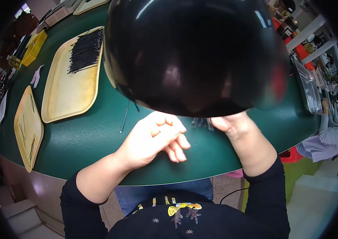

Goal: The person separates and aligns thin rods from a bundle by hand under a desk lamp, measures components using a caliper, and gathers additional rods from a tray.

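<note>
Biggest worry for me is that shiny black dome (196,55): it covers most of the right hand (232,123), so I can't tell what that one's gripping, if anything. A bunch of thin dark strands (202,123) pokes out beside it on the green tabletop (77,143), and knuckles could easily bump the dome and scatter them. The left hand (149,139) has its fingers curled, thumb up against the index, but glare washes it out, so no clue whether something's pinched there. Couple of loose strands (125,116) lie just beyond it; a careless wrist could sweep them away. The messy black pile (86,49) in the big tray (69,93) looks tangle-prone too.

Labels? No writing I can read. The dark shirt (149,221) just has a yellow bow print.
</note>
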